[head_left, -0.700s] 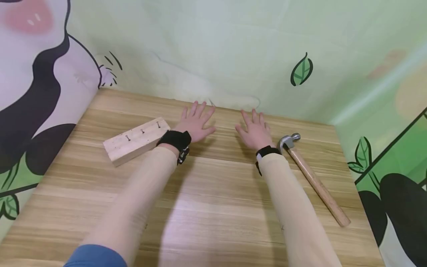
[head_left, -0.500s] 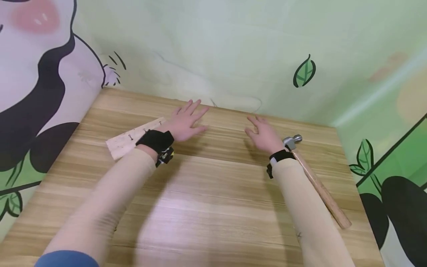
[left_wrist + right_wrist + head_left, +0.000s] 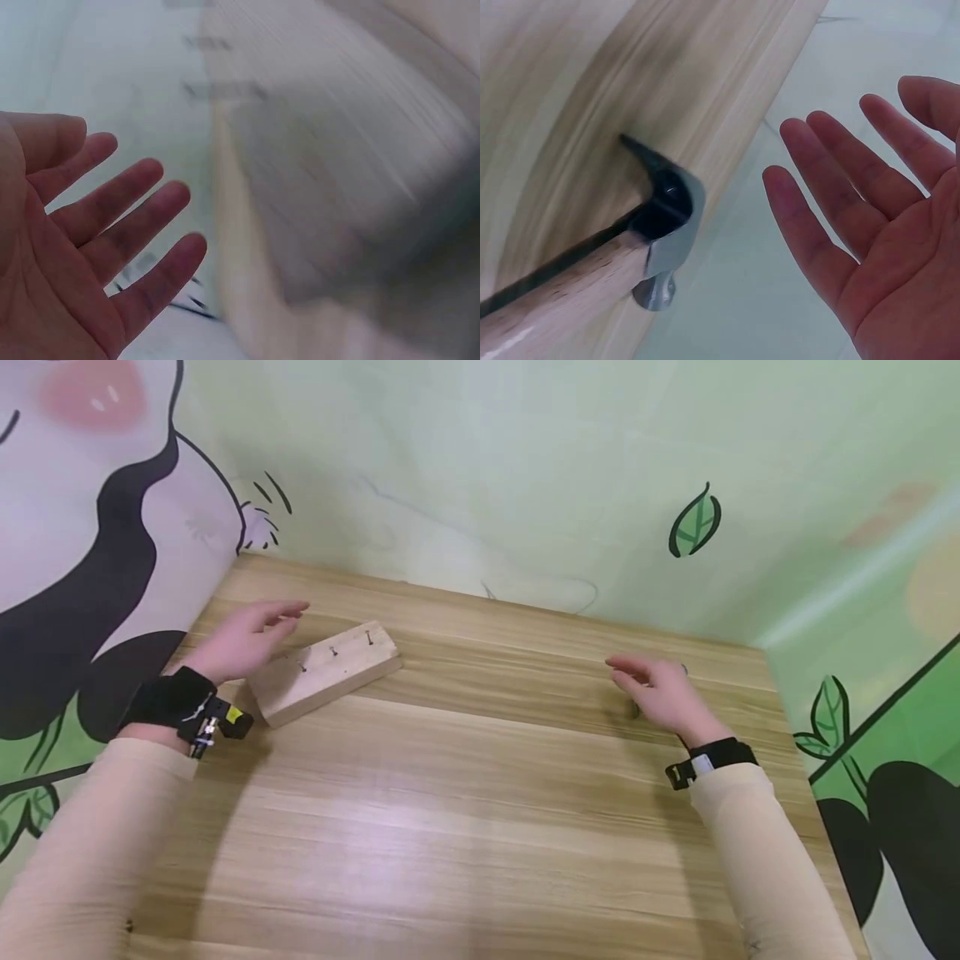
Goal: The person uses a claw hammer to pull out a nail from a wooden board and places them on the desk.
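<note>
In the head view my left hand [image 3: 243, 642] hovers at the left end of a pale wooden block [image 3: 341, 681], overlapping that end. Three nails [image 3: 334, 652] stand up out of the block's top in a row. The left wrist view has the left hand [image 3: 112, 225] with fingers spread and nothing in them; the block [image 3: 322, 180] is blurred beside it. My right hand [image 3: 667, 697] is over a claw hammer, hiding most of it in the head view. The right wrist view shows the hammer [image 3: 667, 206] with its metal head and wooden handle, apart from the loosely extended fingers [image 3: 817, 172].
Both things lie on a wood-grain tabletop [image 3: 465, 793]. A pale green printed backdrop [image 3: 480, 468] rises along its back edge, with cartoon panels at both sides. Black straps with small devices [image 3: 217, 718] are round the wrists.
My hands have drawn apart from the back middle of the table: the left went left to the block's far end, the right went right and nearer, over the hammer.
</note>
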`<state>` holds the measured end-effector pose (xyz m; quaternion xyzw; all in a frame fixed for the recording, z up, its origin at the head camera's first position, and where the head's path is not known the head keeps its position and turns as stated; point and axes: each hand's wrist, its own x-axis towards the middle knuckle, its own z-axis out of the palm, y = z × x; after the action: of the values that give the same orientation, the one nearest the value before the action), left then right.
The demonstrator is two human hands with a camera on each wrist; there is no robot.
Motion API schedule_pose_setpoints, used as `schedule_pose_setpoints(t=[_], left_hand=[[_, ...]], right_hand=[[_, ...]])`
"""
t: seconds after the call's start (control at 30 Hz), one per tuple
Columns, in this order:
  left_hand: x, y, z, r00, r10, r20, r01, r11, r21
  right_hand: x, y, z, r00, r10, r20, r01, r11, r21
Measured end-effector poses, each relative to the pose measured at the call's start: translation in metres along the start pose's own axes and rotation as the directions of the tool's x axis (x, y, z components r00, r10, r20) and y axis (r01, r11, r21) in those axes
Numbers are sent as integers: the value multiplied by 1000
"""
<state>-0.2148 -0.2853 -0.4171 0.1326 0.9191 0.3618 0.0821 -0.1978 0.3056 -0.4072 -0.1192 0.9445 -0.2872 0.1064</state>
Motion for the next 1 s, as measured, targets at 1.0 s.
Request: schedule_pose_setpoints(t=[1.0], left_hand=[[-17, -50, 30, 991, -117, 61, 118, 993, -27]], right_hand=[[-13, 7, 13, 998, -64, 15, 64, 998, 14]])
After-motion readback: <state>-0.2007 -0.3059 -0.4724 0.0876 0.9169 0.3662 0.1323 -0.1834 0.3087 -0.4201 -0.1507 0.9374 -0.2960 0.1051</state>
